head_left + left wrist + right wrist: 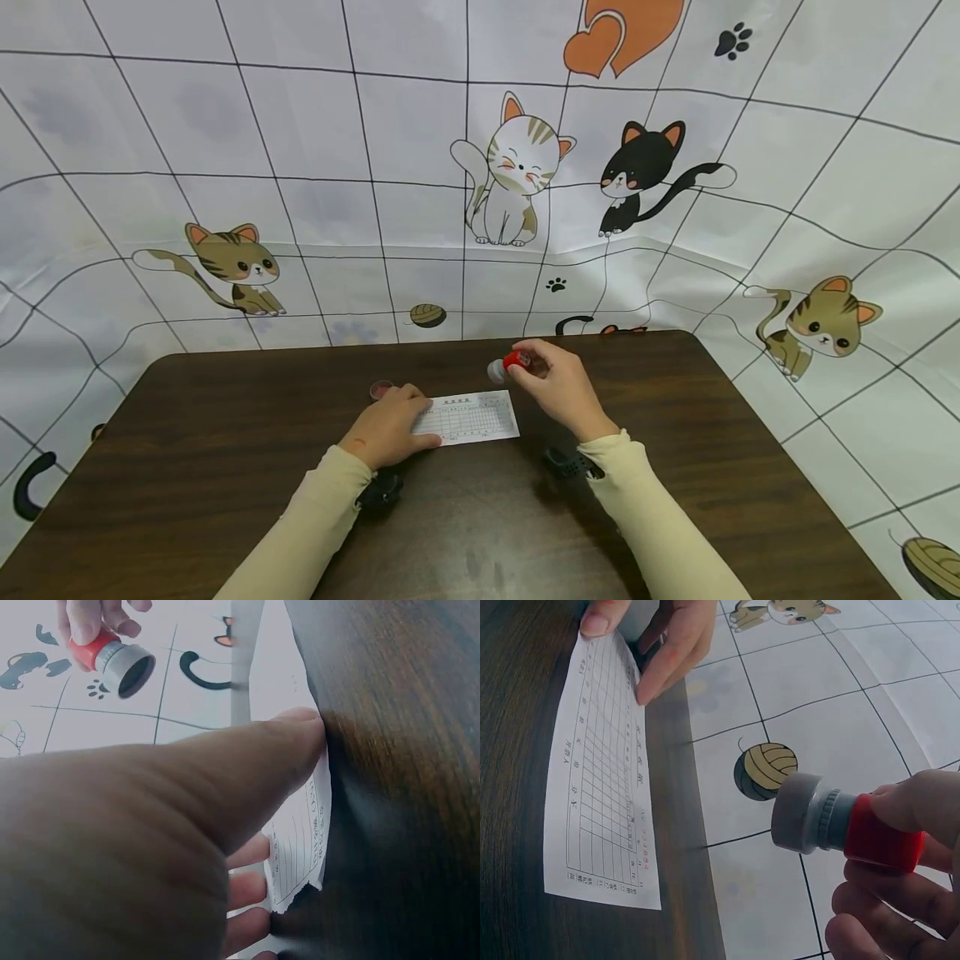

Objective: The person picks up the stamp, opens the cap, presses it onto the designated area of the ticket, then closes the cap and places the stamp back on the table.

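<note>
A short cylindrical stamp with a red body and a wider grey collar [844,825] is pinched between the thumb and fingers of the right hand [558,383]. Its grey end juts out to the left of the right hand's fingertips and tips downward, apart from everything below.

To the left of the right hand, and nearer the person than the stamp, lies a white rectangular paper form [476,419] printed with a grid of fine lines, small characters and a red number near its right end. The left hand [386,425] rests on that form's left end, thumb on the near edge and the spread fingers toward the far edge, pressing rather than gripping.

Just beyond the left hand's knuckles sits a small round clear piece with a reddish tint [381,389], partly hidden by the hand. Pale yellow sleeves [315,517] run back from both hands, with a black device [380,490] under the left wrist.

Under both hands spreads a dark brown wood-grain table [225,450]; beyond them hangs a white gridded sheet with cartoon cats [420,217].
</note>
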Tool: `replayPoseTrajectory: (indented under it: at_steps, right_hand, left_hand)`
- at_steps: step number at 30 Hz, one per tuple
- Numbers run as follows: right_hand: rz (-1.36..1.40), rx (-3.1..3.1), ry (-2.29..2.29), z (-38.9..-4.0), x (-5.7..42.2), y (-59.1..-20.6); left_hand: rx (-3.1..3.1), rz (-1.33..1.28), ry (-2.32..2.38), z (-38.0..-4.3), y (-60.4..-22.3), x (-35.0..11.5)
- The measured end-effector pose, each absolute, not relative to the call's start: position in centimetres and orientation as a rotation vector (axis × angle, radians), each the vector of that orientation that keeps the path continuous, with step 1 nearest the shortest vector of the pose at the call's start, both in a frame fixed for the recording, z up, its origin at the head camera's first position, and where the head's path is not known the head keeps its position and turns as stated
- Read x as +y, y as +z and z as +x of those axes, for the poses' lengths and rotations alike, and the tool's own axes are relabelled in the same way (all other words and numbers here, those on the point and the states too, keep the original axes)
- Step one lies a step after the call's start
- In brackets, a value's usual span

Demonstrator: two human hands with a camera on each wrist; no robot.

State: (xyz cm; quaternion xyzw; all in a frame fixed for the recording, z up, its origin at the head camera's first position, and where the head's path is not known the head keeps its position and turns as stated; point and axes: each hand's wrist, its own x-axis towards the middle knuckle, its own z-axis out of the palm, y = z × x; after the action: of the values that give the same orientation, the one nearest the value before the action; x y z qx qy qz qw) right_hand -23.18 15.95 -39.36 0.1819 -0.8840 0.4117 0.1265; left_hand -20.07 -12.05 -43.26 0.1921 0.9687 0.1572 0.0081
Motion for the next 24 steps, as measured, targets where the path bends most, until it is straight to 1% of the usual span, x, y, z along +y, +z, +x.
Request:
replayPoseTrajectory:
  at_steps: [12, 24]
  right_hand:
    - [0.554, -2.633, 1.286, -23.1, 15.6, -39.5]
    - [0.759, -2.748, 1.062, -22.9, 15.0, -40.4]
  left_hand:
    - [3.02, 0.618, 0.48, -20.1, -43.3, -12.0]
    - [3.022, 0.613, 0.474, -20.2, -43.5, -11.8]
